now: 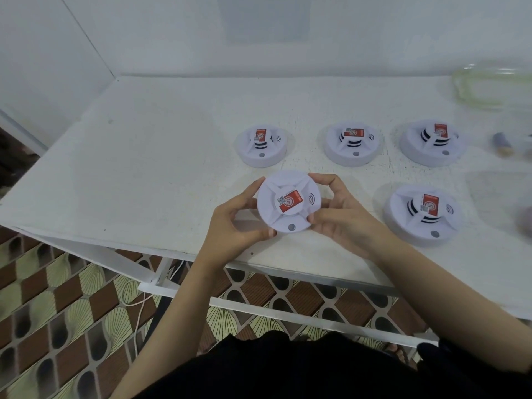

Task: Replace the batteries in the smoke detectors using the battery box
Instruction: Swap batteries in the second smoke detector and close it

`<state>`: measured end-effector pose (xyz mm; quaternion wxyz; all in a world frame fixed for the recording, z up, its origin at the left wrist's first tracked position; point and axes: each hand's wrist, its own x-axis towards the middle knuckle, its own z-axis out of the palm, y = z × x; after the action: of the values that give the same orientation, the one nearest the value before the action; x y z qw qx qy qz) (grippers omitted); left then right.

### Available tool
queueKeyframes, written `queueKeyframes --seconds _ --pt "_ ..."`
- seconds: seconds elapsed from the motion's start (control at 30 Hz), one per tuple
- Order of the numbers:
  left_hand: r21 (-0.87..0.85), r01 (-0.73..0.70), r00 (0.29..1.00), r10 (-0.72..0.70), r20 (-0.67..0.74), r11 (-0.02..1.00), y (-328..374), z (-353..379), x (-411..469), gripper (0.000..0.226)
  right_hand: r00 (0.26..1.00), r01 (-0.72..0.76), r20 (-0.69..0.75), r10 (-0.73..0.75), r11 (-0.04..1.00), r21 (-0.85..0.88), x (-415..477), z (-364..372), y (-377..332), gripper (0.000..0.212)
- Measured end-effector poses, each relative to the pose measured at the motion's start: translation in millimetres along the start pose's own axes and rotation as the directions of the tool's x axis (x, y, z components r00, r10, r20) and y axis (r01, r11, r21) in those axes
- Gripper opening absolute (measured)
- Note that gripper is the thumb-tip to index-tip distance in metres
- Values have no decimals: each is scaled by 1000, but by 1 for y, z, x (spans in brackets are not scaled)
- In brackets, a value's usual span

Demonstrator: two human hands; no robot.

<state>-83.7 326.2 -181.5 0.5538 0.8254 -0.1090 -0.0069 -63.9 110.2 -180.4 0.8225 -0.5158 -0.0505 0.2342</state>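
You can read no word or number clearly. The held smoke detector carries a red label with a white ring logo that looks like an S, a small square code patch at its left end, and print too blurred to read. Beside it is a sound-wave sign. The far-left detector, far-middle detector, far-right detector and near-right detector show similar red labels and wave signs.

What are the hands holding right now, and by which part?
One white smoke detector, by its round outer rim: the left hand grips its left side, the right hand its right side, fingers curled round the edge.
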Motion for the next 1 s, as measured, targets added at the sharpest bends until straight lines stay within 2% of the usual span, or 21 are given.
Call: queueKeyframes --seconds 1.0 --pt "-15 18 1000 -18 2 1000 2 0 -1 81 1000 2 8 -2 1000 0 -1 -1 0 63"
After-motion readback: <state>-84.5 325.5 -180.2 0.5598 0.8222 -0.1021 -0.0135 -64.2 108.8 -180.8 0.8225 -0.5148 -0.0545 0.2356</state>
